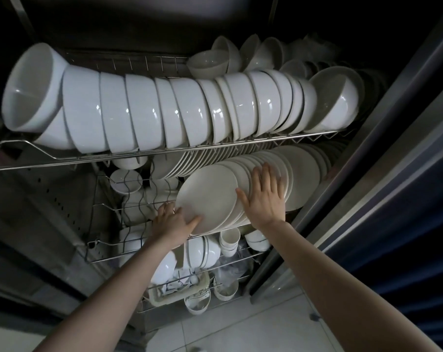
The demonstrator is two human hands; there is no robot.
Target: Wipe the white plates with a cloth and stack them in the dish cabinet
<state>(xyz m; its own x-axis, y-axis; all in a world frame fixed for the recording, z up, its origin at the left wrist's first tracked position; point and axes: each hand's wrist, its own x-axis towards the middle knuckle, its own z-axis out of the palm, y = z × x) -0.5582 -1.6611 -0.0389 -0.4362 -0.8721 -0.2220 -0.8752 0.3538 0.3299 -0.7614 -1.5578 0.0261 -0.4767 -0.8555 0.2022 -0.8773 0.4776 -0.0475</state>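
My left hand [173,222] grips the front white plate [207,194] at its lower rim, thumb curled onto its face; my right hand [265,199] lies flat, fingers spread, against the row of plates [301,171] standing on edge just behind; farther off, white bowls [164,110] fill the upper rack [139,154].

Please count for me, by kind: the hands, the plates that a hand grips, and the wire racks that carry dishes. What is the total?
Hands: 2, left hand and right hand
Plates in a grip: 1, the front plate, in the left hand
Wire racks: 3, top rack, middle rack, bottom rack
Total: 6
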